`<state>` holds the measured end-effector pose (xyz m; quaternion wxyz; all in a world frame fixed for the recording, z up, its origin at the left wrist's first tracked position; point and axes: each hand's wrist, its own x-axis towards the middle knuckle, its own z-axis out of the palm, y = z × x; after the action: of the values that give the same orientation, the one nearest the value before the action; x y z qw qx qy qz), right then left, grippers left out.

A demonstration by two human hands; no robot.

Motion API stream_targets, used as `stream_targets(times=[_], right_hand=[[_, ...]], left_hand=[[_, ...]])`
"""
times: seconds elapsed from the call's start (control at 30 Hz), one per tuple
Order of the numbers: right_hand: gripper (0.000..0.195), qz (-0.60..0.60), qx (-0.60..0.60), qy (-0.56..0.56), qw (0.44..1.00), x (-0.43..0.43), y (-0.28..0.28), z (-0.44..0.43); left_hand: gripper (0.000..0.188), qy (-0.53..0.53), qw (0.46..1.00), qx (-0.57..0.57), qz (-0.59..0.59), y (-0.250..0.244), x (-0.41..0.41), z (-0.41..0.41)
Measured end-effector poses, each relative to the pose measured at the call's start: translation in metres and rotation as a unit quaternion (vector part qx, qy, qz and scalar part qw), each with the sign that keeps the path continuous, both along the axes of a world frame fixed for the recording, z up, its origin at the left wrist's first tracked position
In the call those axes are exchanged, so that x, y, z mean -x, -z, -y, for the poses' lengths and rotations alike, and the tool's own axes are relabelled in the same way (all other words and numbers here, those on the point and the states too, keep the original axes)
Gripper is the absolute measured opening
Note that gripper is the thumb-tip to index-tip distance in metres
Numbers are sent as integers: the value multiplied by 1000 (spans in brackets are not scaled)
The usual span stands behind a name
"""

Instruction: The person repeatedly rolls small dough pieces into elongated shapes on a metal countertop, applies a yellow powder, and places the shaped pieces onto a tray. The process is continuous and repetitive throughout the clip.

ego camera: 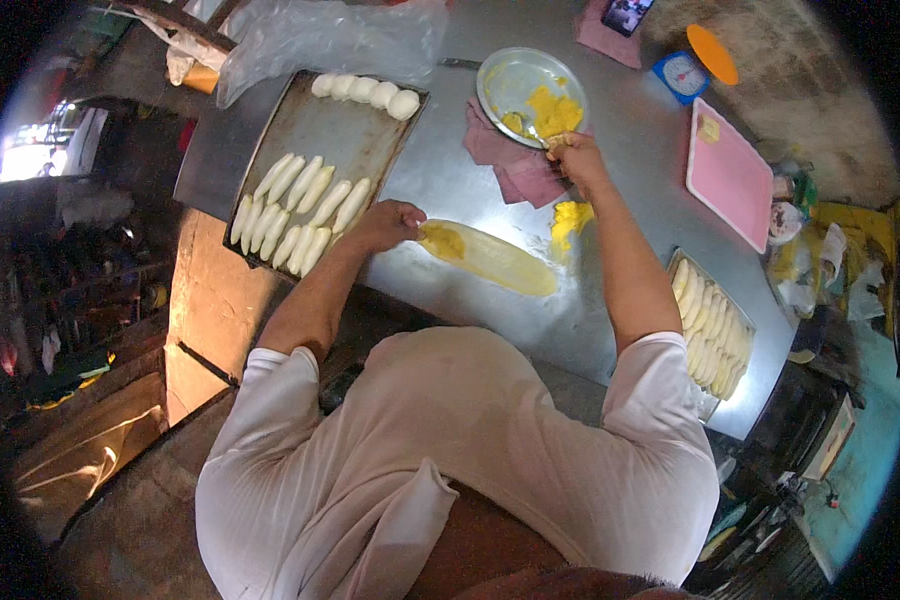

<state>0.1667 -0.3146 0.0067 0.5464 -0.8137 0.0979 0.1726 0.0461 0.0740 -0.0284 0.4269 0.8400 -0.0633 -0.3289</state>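
On the metal table lies a long, flat oval of dough (495, 261), with a darker yellow paste on its left end. My left hand (391, 226) pinches that left end. My right hand (576, 156) grips the handle of a metal spoon (529, 129) at the lower right rim of a round metal plate (495, 67). Yellow paste (553, 111) sits on the plate. Folded pink cloth (506, 154) lies partly under the plate. Beside my right forearm is a bright yellow lump (570, 223) on the table.
At the left, a metal tray (330, 129) holds several dough balls (364, 90) and shaped rolls (315, 187). Another tray of rolls (709, 330) is at the right. A pink tray (727, 176), a blue scale (682, 76) and a phone (627, 15) are farther back. Clear plastic (330, 41) lies behind the left tray.
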Motion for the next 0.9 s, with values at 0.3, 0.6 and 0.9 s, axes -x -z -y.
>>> stream_targets(times=[0.3,0.6,0.9], right_hand=[[16,239,76,-204,946,175,-6,-48],[17,97,227,-313,917,189,-50,-37],[23,264,413,-16,871,69,-45,-56]], left_hand=[[46,12,999,-51,6,-19,0,8],[45,25,997,-27,65,0,2,2],[63,-11,982,-86,166,-10,22,22]])
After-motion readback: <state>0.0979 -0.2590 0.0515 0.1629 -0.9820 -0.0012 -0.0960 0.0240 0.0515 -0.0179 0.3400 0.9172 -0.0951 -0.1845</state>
